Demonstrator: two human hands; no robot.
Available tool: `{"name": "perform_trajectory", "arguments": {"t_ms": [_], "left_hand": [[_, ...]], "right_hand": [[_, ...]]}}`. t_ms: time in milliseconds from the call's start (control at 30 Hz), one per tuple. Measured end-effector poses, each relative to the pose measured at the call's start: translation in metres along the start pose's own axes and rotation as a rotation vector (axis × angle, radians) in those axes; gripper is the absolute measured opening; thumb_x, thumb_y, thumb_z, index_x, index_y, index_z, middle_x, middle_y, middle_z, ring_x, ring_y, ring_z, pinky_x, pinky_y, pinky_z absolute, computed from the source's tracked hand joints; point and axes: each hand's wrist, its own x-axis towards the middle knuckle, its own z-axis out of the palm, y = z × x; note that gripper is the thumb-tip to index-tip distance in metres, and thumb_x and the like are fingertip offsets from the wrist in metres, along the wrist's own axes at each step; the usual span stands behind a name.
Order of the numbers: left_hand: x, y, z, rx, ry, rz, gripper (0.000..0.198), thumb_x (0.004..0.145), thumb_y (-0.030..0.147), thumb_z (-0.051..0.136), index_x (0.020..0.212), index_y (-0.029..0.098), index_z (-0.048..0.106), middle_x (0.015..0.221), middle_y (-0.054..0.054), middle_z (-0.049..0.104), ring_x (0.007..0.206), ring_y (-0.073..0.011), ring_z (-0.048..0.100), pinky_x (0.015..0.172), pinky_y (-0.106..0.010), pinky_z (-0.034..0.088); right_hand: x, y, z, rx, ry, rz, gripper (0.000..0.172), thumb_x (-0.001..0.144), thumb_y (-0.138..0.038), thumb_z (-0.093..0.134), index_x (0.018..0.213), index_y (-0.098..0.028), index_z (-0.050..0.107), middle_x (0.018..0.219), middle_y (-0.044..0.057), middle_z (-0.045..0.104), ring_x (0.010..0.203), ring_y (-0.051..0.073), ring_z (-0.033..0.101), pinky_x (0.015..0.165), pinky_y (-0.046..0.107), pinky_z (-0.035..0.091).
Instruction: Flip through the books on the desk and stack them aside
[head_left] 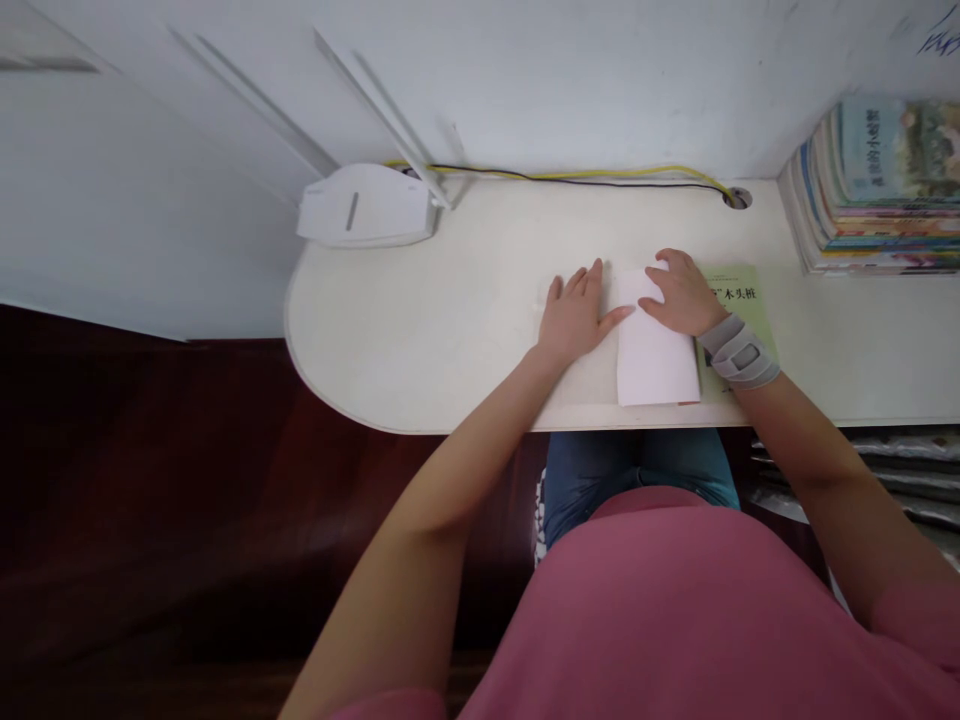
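left hand (577,318): palm down, fingers spread flat | right hand (679,295): palm down, fingers lightly curved

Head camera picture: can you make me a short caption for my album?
Left hand on a white desk, braced right hand on folded white paper beside a green book.

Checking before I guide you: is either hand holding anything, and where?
The right hand rests on the top end of the folded white paper, the left thumb touching its left edge; neither visibly grips it.
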Motion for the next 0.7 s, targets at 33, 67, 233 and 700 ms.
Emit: {"name": "perform_trajectory", "arguments": {"t_ms": [33, 67, 233, 700], "left_hand": [[0.0, 0.0, 0.0, 0.0, -0.004, 0.002, 0.091, 0.087, 0.074, 0.013, 0.152, 0.012, 0.021, 0.153, -0.02, 0.036, 0.142, -0.0314, 0.033, 0.116, -0.052, 0.021], [0.0, 0.0, 0.0, -0.004, -0.005, 0.006, 0.09, 0.088, 0.074, 0.012, 0.152, 0.012, 0.021, 0.153, -0.02, 0.036, 0.143, -0.0314, 0.032, 0.116, -0.052, 0.021], [0.0, -0.002, 0.001, -0.051, 0.011, 0.012, 0.089, 0.087, 0.075, 0.012, 0.152, 0.015, 0.022, 0.154, -0.018, 0.035, 0.144, -0.0316, 0.03, 0.116, -0.053, 0.02], [-0.004, -0.001, -0.002, 0.015, -0.062, 0.047, 0.075, 0.09, 0.068, 0.03, 0.147, 0.02, 0.038, 0.156, -0.012, 0.034, 0.145, -0.0311, 0.025, 0.117, -0.052, 0.019]], "right_hand": [[0.0, 0.0, 0.0, -0.001, 0.001, -0.005, 0.037, 0.082, -0.032, 0.056, 0.109, -0.008, 0.067, 0.131, 0.022, 0.05, 0.126, 0.038, 0.042, 0.105, 0.054, 0.036], [0.0, 0.0, 0.0, 0.0, 0.002, -0.013, 0.038, 0.082, -0.032, 0.056, 0.109, -0.009, 0.067, 0.132, 0.022, 0.05, 0.126, 0.037, 0.042, 0.105, 0.054, 0.036], [0.0, -0.001, 0.003, 0.003, 0.003, 0.017, 0.038, 0.082, -0.032, 0.055, 0.111, -0.009, 0.066, 0.132, 0.023, 0.051, 0.125, 0.038, 0.043, 0.104, 0.056, 0.035], [0.007, -0.018, 0.007, -0.006, 0.05, 0.172, 0.031, 0.086, -0.028, 0.053, 0.109, -0.011, 0.064, 0.124, 0.022, 0.054, 0.121, 0.035, 0.045, 0.103, 0.055, 0.036]]}}
